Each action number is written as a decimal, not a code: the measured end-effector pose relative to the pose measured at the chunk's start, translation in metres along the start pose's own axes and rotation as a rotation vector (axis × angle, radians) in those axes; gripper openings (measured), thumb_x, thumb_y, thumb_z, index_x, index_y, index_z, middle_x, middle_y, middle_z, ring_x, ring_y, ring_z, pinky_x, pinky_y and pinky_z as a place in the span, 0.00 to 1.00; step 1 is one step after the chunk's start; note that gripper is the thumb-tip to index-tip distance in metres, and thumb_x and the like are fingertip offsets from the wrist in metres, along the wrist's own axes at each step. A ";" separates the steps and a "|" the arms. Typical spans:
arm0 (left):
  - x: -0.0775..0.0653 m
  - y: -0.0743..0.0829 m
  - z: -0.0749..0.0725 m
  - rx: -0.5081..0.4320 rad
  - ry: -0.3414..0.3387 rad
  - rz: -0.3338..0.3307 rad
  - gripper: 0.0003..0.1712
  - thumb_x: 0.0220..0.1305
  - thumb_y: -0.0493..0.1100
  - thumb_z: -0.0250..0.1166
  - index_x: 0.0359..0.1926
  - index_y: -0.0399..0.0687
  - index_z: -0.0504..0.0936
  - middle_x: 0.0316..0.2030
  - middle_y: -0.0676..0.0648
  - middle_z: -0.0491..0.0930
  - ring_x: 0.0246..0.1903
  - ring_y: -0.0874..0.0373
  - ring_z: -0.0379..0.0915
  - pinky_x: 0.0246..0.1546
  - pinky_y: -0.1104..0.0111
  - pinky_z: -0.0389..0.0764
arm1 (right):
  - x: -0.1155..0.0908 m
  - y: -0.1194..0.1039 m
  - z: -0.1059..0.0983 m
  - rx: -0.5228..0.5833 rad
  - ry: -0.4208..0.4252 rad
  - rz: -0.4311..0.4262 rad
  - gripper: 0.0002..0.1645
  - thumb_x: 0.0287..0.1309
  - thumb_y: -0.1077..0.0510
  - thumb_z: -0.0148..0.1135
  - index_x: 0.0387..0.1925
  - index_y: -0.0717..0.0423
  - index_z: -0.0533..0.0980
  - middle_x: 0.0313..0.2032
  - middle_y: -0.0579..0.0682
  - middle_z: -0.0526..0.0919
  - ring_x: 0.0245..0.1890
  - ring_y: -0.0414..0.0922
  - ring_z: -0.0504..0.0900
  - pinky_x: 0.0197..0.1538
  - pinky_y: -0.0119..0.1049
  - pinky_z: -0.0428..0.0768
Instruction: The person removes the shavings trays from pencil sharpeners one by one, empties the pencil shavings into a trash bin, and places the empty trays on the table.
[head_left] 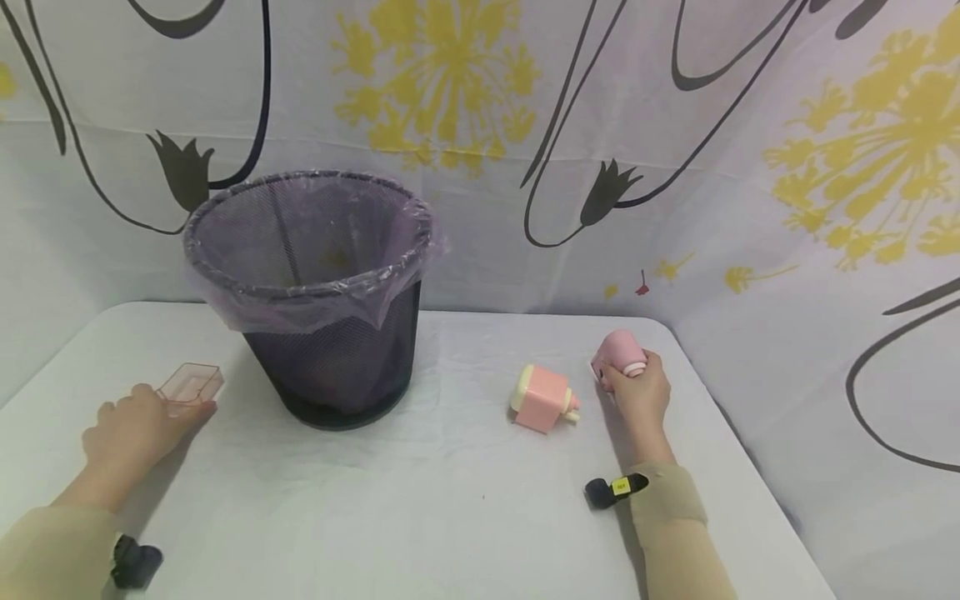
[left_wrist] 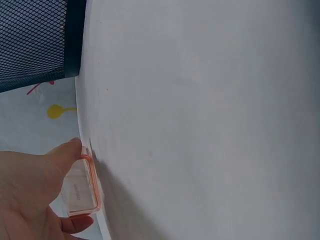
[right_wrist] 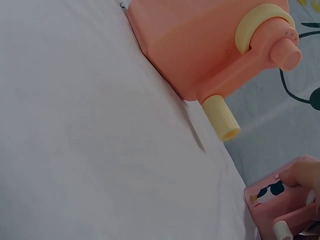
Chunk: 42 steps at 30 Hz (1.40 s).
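At the left of the table my left hand point(head_left: 133, 433) pinches a small clear plastic shavings drawer point(head_left: 197, 385) with an orange-pink edge; in the left wrist view the thumb and a finger hold opposite ends of the drawer point(left_wrist: 80, 192). Over on the right, my right hand point(head_left: 647, 398) grips a pink crank pencil sharpener point(head_left: 621, 352) near the table's far right corner. Its crank and dark markings show in the right wrist view. A coral and cream crank pencil sharpener point(head_left: 543, 402) stands just left of that hand, its crank point(right_wrist: 255, 65) towards the right.
A black mesh wastebasket point(head_left: 337, 358) with a thin purplish bag folded over its rim stands at the back left, between the hands. A patterned cloth point(head_left: 480, 233) hangs behind the white table point(head_left: 420, 500).
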<state>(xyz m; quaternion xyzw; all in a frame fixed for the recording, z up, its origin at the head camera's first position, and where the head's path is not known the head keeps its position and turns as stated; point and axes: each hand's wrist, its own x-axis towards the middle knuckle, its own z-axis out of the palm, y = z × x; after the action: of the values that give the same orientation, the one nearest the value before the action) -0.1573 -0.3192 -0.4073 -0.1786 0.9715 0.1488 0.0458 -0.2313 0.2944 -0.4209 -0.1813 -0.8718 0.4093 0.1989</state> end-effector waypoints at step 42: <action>-0.041 0.039 -0.050 -0.236 0.274 0.241 0.39 0.68 0.58 0.53 0.60 0.24 0.63 0.55 0.20 0.65 0.47 0.21 0.63 0.40 0.37 0.67 | 0.000 -0.008 -0.010 -0.004 -0.065 0.036 0.39 0.56 0.56 0.65 0.63 0.69 0.62 0.55 0.68 0.72 0.52 0.59 0.72 0.55 0.54 0.72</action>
<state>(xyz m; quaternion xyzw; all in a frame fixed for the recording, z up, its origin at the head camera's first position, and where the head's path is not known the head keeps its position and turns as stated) -0.1349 -0.2856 -0.3434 -0.0837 0.9589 0.2402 -0.1261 -0.2277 0.2965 -0.4084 -0.1837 -0.8752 0.4169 0.1627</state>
